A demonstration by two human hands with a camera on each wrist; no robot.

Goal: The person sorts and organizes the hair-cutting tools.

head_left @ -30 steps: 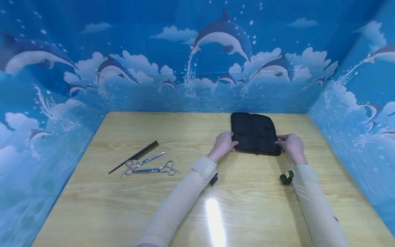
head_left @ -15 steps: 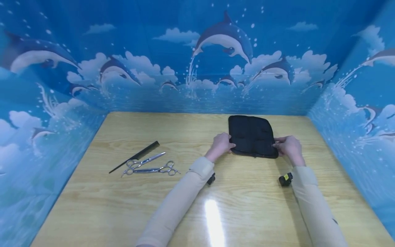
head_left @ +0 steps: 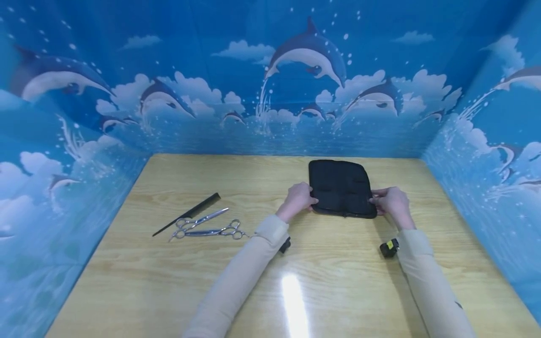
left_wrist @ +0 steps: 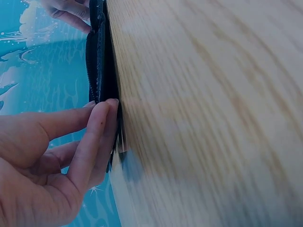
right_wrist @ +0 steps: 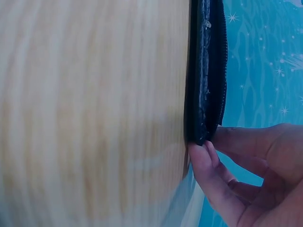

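A flat black zippered case point(head_left: 340, 188) lies spread on the wooden table, toward the back right. My left hand point(head_left: 297, 199) pinches its near left edge between thumb and fingers, and the left wrist view shows the fingertips under the edge by the zipper teeth point(left_wrist: 92, 71). On the opposite side my right hand point(head_left: 392, 203) pinches the near right corner, its thumb on top. In the right wrist view the case's edge point(right_wrist: 204, 85) appears thin, close above the table, with frayed lining visible. What the case holds inside cannot be made out.
To the left on the table point(head_left: 169, 281) lie a black tail comb point(head_left: 190, 212) and two pairs of silver hair scissors point(head_left: 211, 232), crossing or close together. A blue dolphin-print cloth point(head_left: 236, 126) walls the back and sides.
Both hands have drawn the black case a little to the left and toward the near side, still gripping its edges. The comb and scissors stay where they were.
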